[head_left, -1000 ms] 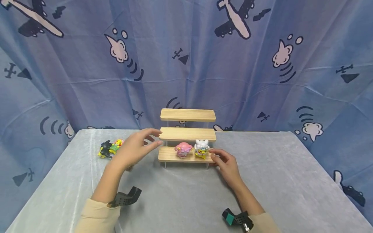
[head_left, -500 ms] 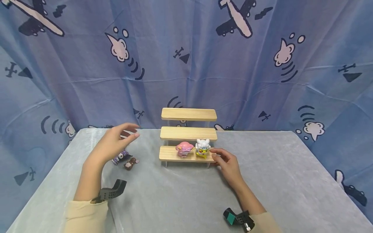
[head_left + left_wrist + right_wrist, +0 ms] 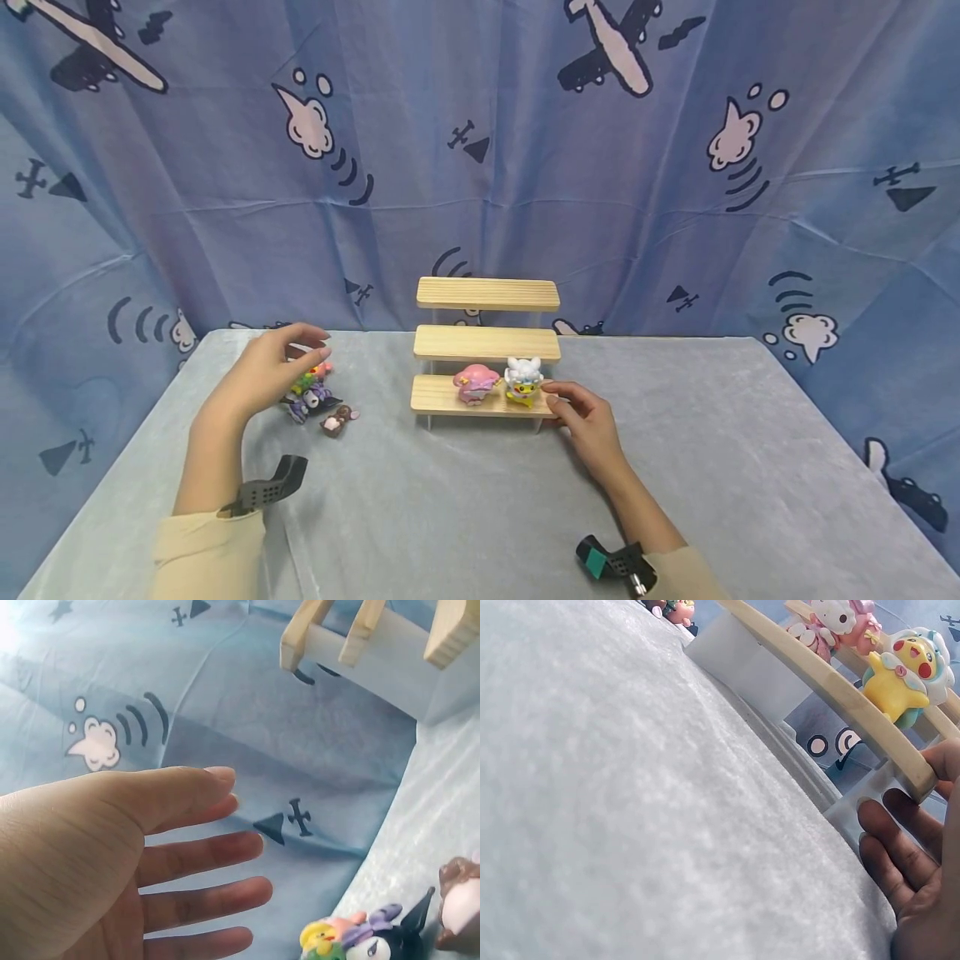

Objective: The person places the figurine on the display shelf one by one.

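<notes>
My left hand hovers over the left side of the table with fingers apart and relaxed, holding nothing. Below and beside it lie small figurines: a purple-and-black one, a brown one and a yellow-and-green one, partly hidden by the hand in the head view. My right hand grips the right end of the lowest step of a three-tier wooden display stand, thumb and fingers around its edge. On that step stand a pink-hooded figurine and, nearest the right hand, a yellow figurine in a white hood.
The stand's middle step and top step rise behind the lowest one on clear supports. A grey cloth covers the table. Behind it hangs a blue curtain printed with planes.
My left hand has moved away from the stand to the left, over the loose figurines, uncovering the brown one. The right hand stays at the stand's end.
</notes>
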`<state>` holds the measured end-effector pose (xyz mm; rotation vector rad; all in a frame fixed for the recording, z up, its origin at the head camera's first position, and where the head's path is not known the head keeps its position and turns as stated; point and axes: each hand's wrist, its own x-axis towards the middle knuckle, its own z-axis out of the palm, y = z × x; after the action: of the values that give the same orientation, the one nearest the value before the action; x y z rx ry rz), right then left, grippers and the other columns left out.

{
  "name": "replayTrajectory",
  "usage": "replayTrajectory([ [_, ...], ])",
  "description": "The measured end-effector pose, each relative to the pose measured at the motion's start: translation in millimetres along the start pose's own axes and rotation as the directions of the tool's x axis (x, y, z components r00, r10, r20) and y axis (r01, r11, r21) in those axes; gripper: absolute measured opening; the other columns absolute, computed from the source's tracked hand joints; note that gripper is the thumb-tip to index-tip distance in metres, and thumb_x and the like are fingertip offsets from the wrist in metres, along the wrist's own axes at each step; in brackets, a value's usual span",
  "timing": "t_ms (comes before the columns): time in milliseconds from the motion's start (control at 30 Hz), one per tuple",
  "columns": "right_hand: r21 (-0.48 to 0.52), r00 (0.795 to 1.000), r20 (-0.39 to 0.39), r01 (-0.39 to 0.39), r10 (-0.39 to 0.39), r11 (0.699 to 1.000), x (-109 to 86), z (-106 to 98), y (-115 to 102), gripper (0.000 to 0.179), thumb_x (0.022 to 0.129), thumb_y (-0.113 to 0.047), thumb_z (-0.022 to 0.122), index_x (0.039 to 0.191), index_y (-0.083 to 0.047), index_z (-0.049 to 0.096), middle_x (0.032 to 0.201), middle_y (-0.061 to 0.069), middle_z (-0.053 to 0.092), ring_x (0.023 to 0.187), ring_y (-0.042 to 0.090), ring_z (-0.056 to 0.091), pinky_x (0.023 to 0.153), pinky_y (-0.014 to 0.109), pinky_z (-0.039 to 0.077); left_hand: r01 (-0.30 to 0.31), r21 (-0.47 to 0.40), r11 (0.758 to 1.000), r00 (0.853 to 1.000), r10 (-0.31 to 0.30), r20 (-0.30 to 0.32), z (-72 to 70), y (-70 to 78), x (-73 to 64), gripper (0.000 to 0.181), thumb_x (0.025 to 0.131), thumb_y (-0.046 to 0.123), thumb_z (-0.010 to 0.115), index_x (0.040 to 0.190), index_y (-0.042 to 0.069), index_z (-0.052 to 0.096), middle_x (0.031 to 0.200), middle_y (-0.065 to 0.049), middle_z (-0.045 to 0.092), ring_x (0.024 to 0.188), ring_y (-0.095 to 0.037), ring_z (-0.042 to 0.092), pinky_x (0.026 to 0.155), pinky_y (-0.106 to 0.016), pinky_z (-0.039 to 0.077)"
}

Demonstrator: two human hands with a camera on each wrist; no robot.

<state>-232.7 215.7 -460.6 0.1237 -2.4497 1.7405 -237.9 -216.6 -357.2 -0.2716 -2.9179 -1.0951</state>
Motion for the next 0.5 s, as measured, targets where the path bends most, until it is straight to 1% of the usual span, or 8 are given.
replayTrajectory([
  [100, 0.000, 1.000, -0.003, 0.000, 0.000, 1.000, 0.0, 0, 0, 0.025, 0.101, -0.015, 0.060, 0.120, 0.000, 0.068, 0.126, 0.018, 0.067, 0.090, 0.001, 0.066, 0.074, 0.024, 0.061, -0.002, -0.009, 1.000, 1.000, 0.002, 0.002, 1.0, -5.4, 0.9, 0.040, 0.104, 0.036, 0.056, 0.130, 0.007, 0.062, 0.130, -0.016, 0.067, 0.112, -0.034, 0.068, 0.089, -0.043, 0.056],
  [267, 0.003, 1.000, 0.000, 0.007, -0.007, 1.000, 0.0, 0, 1, 0.025, 0.101, -0.014, 0.060, 0.119, 0.001, 0.068, 0.126, 0.018, 0.067, 0.090, 0.000, 0.066, 0.073, 0.024, 0.061, 0.006, -0.026, 1.000, 1.000, -0.005, 0.013, 2.9, -14.5, 1.7, 0.036, 0.103, 0.029, 0.057, 0.129, 0.004, 0.063, 0.130, -0.021, 0.066, 0.112, -0.037, 0.068, 0.087, -0.039, 0.056],
  [400, 0.008, 1.000, 0.004, 0.011, -0.011, 1.000, 0.0, -1, 0, 0.025, 0.102, -0.014, 0.060, 0.119, 0.001, 0.068, 0.126, 0.019, 0.067, 0.091, 0.000, 0.066, 0.074, 0.024, 0.061, 0.002, -0.033, 0.999, 1.000, -0.001, 0.031, 5.5, -21.0, 2.6, 0.035, 0.103, 0.022, 0.057, 0.130, 0.002, 0.061, 0.130, -0.023, 0.066, 0.111, -0.037, 0.069, 0.086, -0.038, 0.056],
  [500, 0.007, 1.000, 0.004, 0.010, -0.010, 1.000, 0.0, -1, 0, 0.025, 0.102, -0.015, 0.060, 0.119, 0.001, 0.068, 0.126, 0.019, 0.067, 0.091, 0.000, 0.066, 0.074, 0.024, 0.061, 0.006, -0.057, 0.998, 0.999, -0.003, 0.050, 7.2, -24.5, 2.8, 0.036, 0.102, 0.021, 0.058, 0.132, 0.000, 0.060, 0.124, -0.022, 0.070, 0.107, -0.036, 0.070, 0.084, -0.040, 0.057],
])
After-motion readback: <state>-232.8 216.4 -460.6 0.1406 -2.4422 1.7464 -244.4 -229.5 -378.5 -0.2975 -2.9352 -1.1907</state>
